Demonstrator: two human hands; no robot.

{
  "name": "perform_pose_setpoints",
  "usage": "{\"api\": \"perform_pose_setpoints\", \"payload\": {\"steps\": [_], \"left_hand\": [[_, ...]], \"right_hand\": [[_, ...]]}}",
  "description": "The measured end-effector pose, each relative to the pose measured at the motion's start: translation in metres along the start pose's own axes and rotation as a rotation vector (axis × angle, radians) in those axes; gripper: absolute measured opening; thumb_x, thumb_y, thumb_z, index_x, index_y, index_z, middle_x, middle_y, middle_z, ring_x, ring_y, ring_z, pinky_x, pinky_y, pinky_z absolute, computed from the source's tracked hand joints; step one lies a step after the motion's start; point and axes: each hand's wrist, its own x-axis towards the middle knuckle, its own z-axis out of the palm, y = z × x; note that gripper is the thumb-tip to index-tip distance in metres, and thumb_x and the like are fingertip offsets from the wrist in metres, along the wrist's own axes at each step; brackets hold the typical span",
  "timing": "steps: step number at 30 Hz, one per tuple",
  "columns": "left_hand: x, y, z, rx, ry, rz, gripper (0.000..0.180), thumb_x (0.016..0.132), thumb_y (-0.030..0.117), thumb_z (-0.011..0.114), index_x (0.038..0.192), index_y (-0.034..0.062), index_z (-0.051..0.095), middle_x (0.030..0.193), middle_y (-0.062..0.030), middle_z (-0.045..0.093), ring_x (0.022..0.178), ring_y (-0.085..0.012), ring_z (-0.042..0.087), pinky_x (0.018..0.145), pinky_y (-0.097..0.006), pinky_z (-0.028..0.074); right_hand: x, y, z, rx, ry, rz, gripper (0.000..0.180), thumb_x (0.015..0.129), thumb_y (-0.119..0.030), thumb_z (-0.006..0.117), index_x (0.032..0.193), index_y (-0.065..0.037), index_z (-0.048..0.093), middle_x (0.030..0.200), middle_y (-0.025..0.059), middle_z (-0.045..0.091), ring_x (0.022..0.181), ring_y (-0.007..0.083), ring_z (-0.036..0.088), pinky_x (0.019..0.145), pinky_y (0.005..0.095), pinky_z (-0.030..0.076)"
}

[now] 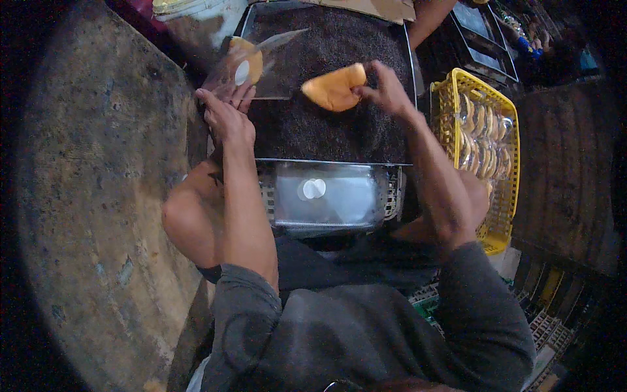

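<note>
My left hand [230, 119] is closed on the edge of a clear plastic bag [277, 75] over the left side of a dark tray [320, 137]. Inside the bag shows a golden-brown piece of bread [250, 59], with a white oval mark on the plastic. Over the tray's right half, my right hand [388, 91] pinches a half-moon-shaped bread [332, 88] by its right end; the bread is apart from the bag. Close to my lap lies a stack of clear plastic bags [326, 212] with white round marks.
A yellow crate [514, 163] at my right holds several bagged breads [483, 130]. At the far left stands a white bucket [202, 26], and cardboard [375, 8] lies at the tray's far edge. Another person's arm [431, 23] reaches in beyond the tray's far right corner.
</note>
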Motion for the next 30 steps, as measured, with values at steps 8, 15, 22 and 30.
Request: {"api": "perform_pose_setpoints", "payload": {"steps": [8,15,22,30], "left_hand": [[0.004,-0.006,-0.017,0.011,-0.096,-0.048,0.072,0.096,0.056,0.029,0.130,-0.0065,0.035,0.127,-0.0219,0.048,0.109,-0.0358,0.057,0.088,-0.043,0.054],[0.001,-0.001,-0.013,0.188,0.023,0.074,0.069,0.094,0.058,0.036,0.123,-0.0031,0.046,0.115,-0.0213,0.054,0.095,-0.0315,0.062,0.083,-0.044,0.057],[-0.043,0.012,0.027,0.374,-0.192,0.184,0.065,0.097,0.053,0.033,0.124,-0.0052,0.044,0.113,-0.0184,0.059,0.094,-0.0302,0.064,0.075,-0.041,0.058],[-0.121,-0.016,0.048,0.034,-0.548,-0.101,0.076,0.093,0.057,0.043,0.144,0.0061,0.018,0.120,-0.0221,0.050,0.105,-0.0317,0.058,0.080,-0.046,0.056]], "right_hand": [[-0.076,-0.052,0.033,-0.101,0.187,-0.146,0.053,0.070,-0.019,0.076,0.117,-0.006,0.054,0.112,0.0154,0.059,0.108,0.0361,0.053,0.098,0.0525,0.036],[-0.083,-0.037,-0.060,0.460,0.203,0.141,0.059,0.078,-0.024,0.073,0.125,0.001,0.048,0.107,0.0158,0.065,0.100,0.0249,0.062,0.092,0.0359,0.045],[-0.098,-0.100,-0.134,0.583,0.120,0.248,0.078,0.075,-0.032,0.073,0.134,0.003,0.037,0.110,0.0178,0.059,0.100,0.0220,0.058,0.087,0.0326,0.045],[-0.089,-0.119,-0.099,0.769,0.097,0.254,0.081,0.075,-0.034,0.078,0.131,0.006,0.036,0.108,0.0180,0.061,0.096,0.0233,0.061,0.084,0.0328,0.048]]}}
